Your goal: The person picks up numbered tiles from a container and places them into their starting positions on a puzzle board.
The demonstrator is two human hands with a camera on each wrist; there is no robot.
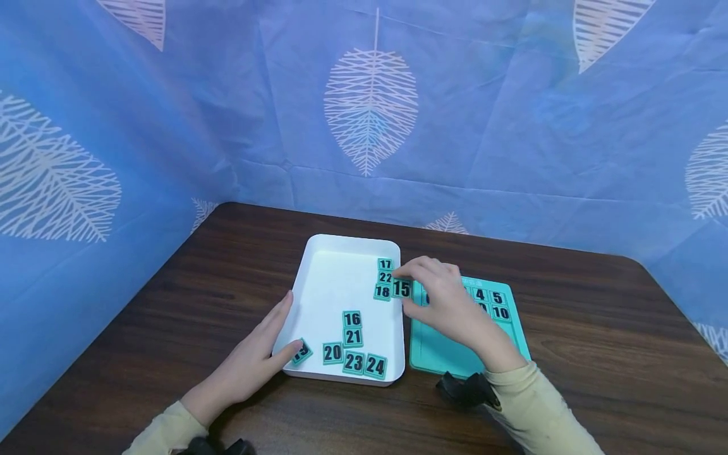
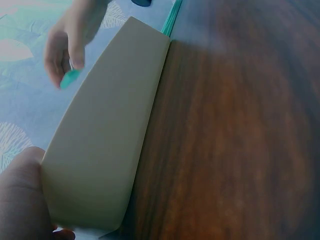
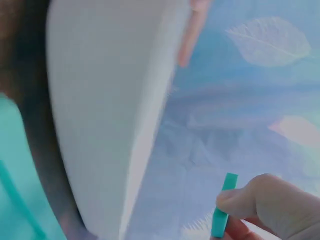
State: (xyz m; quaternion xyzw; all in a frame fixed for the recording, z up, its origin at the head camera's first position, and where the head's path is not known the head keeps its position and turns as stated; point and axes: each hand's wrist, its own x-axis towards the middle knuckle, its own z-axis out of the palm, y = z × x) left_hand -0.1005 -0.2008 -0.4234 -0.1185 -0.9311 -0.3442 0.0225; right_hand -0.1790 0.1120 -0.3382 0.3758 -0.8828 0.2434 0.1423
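Note:
My right hand (image 1: 446, 306) pinches a green number tile marked 15 (image 1: 401, 289) between thumb and fingers, above the right rim of a white tray (image 1: 324, 272). The right wrist view shows this tile (image 3: 224, 205) edge-on. At the tray's near-left corner, my left hand (image 1: 256, 357) holds the rim, its thumb over the wall by tile 19 (image 1: 302, 352), which it partly hides. Other tiles in the tray include 17 (image 1: 385, 264), 22 (image 1: 385, 277) and 18 (image 1: 382, 291) at the far right, and 16 (image 1: 352, 319), 21 (image 1: 353, 337), 20 (image 1: 332, 353), 23 (image 1: 354, 363) and 24 (image 1: 375, 366) nearer me.
Right of the tray lies a green board (image 1: 438, 354) with numbered tiles, such as 5 (image 1: 497, 298) and 10 (image 1: 501, 313), in its far rows. My right hand and forearm cover part of it. Behind the dark wooden table (image 1: 597, 328) hangs a blue leaf-patterned cloth (image 1: 483, 126).

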